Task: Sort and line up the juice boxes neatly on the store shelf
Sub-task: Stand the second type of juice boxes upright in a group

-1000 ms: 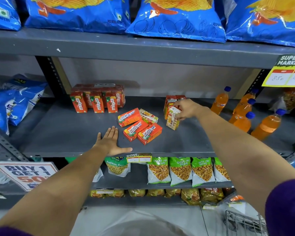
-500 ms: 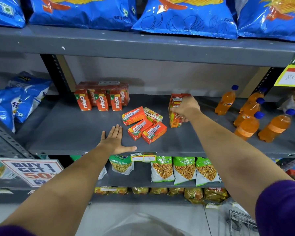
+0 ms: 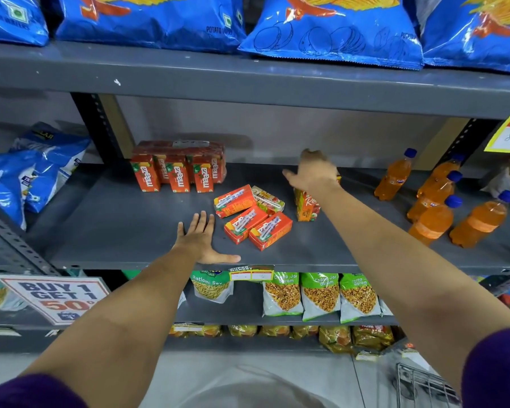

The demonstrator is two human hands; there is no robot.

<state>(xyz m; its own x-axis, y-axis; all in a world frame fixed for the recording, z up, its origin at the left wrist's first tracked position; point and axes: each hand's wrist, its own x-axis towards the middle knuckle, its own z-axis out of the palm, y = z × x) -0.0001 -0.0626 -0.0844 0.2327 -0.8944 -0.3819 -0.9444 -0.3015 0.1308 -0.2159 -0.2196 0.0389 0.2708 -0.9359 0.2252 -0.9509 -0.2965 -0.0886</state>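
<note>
head view, middle shelf (image 3: 106, 231) of a store rack. the left hand (image 3: 202, 241) lies flat and spread, palm down, near the front edge, holding nothing. the right hand (image 3: 314, 172) reaches deeper, fingers loosely apart above the upright juice boxes (image 3: 306, 206); whether it touches their tops cannot be told, and it does not appear clamped on any. between the hands lie four loose juice boxes (image 3: 252, 216), flat on their sides, long axes slanting from front-left to back-right, touching one another. they sit just right of the left hand's fingertips and below-left of the right hand, so the left hand is judged the nearer. a lined-up maaza row (image 3: 177, 172) stands against the back at left. open shelf lies left and in front of the pile; orange bottles (image 3: 442, 201) crowd the right side, so room for moving is judged better toward the left.
</note>
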